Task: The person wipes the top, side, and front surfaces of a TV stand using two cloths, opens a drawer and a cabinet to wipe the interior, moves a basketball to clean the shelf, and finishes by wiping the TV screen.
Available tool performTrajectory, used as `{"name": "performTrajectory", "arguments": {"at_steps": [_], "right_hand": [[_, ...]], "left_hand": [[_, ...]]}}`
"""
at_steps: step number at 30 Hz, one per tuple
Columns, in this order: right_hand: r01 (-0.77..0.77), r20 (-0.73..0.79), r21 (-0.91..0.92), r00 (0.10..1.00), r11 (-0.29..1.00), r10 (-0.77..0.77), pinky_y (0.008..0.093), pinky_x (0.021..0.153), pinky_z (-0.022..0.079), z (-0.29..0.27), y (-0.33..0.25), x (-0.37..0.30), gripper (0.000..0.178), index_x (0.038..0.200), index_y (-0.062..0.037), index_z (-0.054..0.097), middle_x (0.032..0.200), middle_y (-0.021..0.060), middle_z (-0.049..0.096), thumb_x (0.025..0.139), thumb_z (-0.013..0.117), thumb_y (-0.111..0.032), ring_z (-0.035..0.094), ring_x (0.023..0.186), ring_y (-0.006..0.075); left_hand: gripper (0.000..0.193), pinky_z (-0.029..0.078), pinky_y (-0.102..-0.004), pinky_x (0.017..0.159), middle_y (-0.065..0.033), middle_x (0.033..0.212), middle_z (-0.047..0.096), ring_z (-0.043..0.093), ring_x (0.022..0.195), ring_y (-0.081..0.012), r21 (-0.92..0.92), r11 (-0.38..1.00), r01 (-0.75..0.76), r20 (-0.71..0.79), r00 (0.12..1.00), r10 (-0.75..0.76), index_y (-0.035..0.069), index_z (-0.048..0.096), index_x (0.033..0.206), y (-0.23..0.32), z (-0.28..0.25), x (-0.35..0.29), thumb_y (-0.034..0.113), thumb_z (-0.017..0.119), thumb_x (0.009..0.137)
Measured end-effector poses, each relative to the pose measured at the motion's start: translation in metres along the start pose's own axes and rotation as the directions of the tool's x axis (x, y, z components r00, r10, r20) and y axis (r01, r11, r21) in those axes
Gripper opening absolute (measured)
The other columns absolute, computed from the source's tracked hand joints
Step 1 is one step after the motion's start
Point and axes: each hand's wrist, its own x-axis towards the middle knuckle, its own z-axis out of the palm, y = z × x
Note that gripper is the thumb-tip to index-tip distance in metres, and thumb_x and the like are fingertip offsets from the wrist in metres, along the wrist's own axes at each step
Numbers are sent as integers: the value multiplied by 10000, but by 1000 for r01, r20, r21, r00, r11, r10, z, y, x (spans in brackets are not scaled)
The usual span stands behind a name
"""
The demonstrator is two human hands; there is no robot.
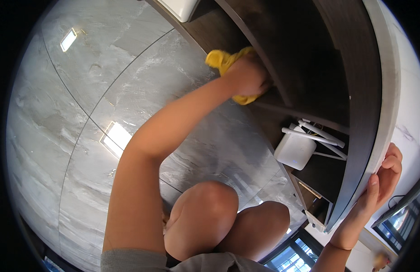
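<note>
My left hand [248, 76] is closed on a yellow cloth [219, 59] inside a low, dark brown cabinet [305, 45]. Bunched cloth sticks out on both sides of the hand, and the fingertips are hidden against the dark shelf. My right hand [383, 179] grips the pale edge of the cabinet top [389, 90], fingers curled over it and thumb against the front. Closer to me than the cloth, a white router [297, 147] with several antennas sits tilted in a compartment.
An open drawer [312, 190] is below the router. A white object [180, 8] stands at the cabinet's far end. Grey marbled floor tiles [83, 149] spread to the left. My bent knees [203, 217] are close to the cabinet. A dark screen [405, 217] is at the right.
</note>
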Motion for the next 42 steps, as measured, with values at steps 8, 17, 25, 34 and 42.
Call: {"name": "performTrajectory", "arguments": {"at_steps": [8, 17, 25, 34, 42], "right_hand": [[72, 118, 51, 990, 996, -78, 354, 926, 290, -8, 10, 9, 222, 875, -145, 517, 1075, 99, 452, 751, 616, -300, 426, 1069, 233], [134, 143, -36, 981, 990, -128, 358, 910, 319, -10, 13, 4, 260, 904, -175, 511, 1106, 89, 451, 736, 632, -332, 420, 1089, 249], [111, 87, 2, 990, 994, -111, 388, 902, 331, -5, 10, 3, 270, 861, -187, 498, 1004, 53, 429, 720, 649, -361, 414, 1092, 261], [135, 106, 0, 985, 991, -134, 377, 918, 315, -5, 9, 7, 255, 864, -163, 538, 1019, 68, 451, 717, 642, -343, 445, 1047, 250], [187, 120, 5, 975, 982, -187, 368, 967, 285, -7, 9, 5, 283, 909, -104, 565, 1127, 117, 475, 757, 592, -341, 445, 1109, 253]], "left_hand": [[270, 352, -383, 781, -89, 863, 530, 499, 822, -273, -136, 911, 389, -320, 853, -412, 40, 541, 939, 72, -9, -44, 211, 587, 736], [302, 255, -501, 984, -20, 996, 540, 456, 1056, -243, 552, 827, -111, 220, 975, -15, 166, 543, 1071, 2, -42, -44, 283, 490, 798], [310, 300, -446, 959, -65, 1064, 575, 480, 1069, -255, 651, 721, 238, 132, 900, -416, 165, 580, 1089, -118, -44, 75, 305, 462, 839], [301, 339, -394, 927, -76, 1009, 595, 516, 1014, -248, 390, 803, 450, -34, 879, -476, 147, 599, 1054, -115, -12, 74, 297, 477, 824], [284, 452, -337, 629, -96, 762, 602, 579, 731, -269, 699, 683, 212, -47, 967, -252, 46, 559, 850, -41, -116, -30, 315, 559, 757]]}}
